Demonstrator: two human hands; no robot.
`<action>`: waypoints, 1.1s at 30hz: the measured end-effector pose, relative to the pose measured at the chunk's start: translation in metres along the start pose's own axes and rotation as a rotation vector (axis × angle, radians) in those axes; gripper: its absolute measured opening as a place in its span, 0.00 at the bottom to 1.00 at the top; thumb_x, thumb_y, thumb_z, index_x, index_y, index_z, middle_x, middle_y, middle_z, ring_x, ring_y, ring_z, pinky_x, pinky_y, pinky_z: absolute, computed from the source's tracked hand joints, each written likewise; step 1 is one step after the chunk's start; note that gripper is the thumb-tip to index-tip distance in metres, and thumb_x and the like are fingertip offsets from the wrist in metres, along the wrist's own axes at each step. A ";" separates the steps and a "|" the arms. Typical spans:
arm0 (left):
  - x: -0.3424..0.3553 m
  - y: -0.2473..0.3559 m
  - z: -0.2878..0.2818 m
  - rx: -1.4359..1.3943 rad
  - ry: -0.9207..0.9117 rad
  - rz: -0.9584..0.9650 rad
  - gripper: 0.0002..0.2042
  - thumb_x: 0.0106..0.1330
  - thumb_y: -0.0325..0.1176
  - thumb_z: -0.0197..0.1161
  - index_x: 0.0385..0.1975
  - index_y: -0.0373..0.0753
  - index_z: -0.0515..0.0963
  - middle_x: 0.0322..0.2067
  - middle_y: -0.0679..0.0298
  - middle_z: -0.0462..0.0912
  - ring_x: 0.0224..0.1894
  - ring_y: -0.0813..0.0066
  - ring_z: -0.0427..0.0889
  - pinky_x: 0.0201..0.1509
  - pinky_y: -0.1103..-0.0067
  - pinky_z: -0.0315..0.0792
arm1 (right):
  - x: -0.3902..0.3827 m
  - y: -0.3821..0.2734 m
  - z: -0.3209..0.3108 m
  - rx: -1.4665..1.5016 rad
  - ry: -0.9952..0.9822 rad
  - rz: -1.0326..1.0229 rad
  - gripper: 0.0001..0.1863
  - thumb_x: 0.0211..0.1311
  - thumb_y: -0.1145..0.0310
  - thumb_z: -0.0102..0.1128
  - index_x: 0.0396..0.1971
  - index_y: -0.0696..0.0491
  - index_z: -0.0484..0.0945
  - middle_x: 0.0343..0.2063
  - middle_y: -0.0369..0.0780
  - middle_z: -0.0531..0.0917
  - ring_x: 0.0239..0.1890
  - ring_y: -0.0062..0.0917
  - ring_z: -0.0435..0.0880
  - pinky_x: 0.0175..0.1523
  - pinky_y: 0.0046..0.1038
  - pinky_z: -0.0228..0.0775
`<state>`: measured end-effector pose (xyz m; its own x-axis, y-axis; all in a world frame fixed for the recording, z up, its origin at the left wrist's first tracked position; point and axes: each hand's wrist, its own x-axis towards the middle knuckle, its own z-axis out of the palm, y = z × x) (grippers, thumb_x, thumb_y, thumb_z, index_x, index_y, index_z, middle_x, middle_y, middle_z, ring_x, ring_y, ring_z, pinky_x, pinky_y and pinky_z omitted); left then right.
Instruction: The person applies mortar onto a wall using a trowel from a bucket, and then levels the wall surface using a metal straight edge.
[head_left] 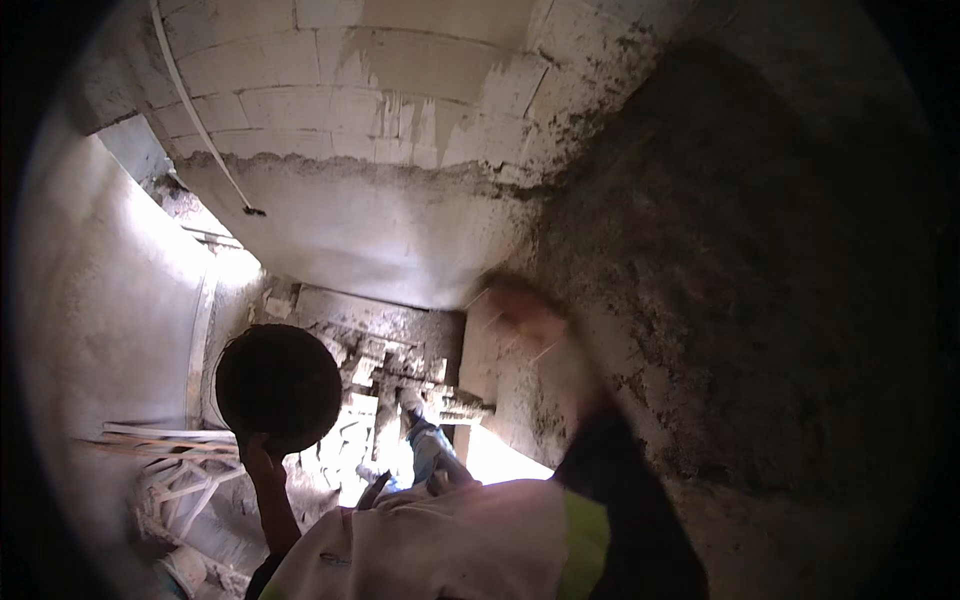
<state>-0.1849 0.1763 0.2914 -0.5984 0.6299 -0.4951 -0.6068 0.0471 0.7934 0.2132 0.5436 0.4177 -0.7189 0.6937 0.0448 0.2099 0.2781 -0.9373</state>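
My left hand (262,455) is closed on the lower edge of a dark round pan (279,388), which it holds up on the left side. What is in the pan, if anything, is too dark to make out. My right hand (525,312) is reached forward beside the wall corner and smeared by motion, so its fingers and anything in them cannot be told. Close to it on the right is a rough, dark-coated wall (720,280). Ahead rises a block wall (430,70) with a smoother pale band (380,225) along its lower part.
Boards and rubble (385,360) lie far below, around my legs (428,445). A heap of wooden strips (185,470) stands at the lower left. A pale cable (195,110) hangs down the block wall. Bright light enters by an opening (195,210) at left.
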 end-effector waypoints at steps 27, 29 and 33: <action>-0.001 -0.104 -0.016 1.222 0.114 0.269 0.17 0.44 0.36 0.69 0.32 0.34 0.75 0.31 0.49 0.79 0.37 0.50 0.78 0.43 0.66 0.70 | -0.021 -0.019 -0.224 -0.401 0.690 0.919 0.15 0.65 0.57 0.46 0.31 0.56 0.67 0.12 0.35 0.66 0.12 0.21 0.66 0.20 0.29 0.62; 0.002 -0.108 -0.026 1.239 0.111 0.345 0.17 0.43 0.35 0.69 0.32 0.34 0.76 0.31 0.49 0.79 0.37 0.50 0.78 0.43 0.66 0.71 | -0.028 -0.029 -0.220 -0.415 0.735 0.869 0.15 0.65 0.57 0.46 0.28 0.54 0.67 0.11 0.34 0.65 0.12 0.21 0.65 0.19 0.29 0.60; 0.020 -0.132 -0.083 1.349 0.107 0.524 0.17 0.40 0.33 0.71 0.31 0.36 0.77 0.30 0.52 0.80 0.35 0.53 0.78 0.42 0.66 0.71 | -0.041 -0.051 -0.216 -0.346 0.760 0.896 0.14 0.66 0.59 0.46 0.33 0.56 0.67 0.15 0.35 0.68 0.14 0.20 0.68 0.19 0.29 0.63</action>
<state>-0.1602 0.1182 0.1475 -0.6645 0.7469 -0.0248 0.5982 0.5515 0.5814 0.3752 0.6441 0.5386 0.3164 0.9095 -0.2698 0.6801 -0.4157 -0.6039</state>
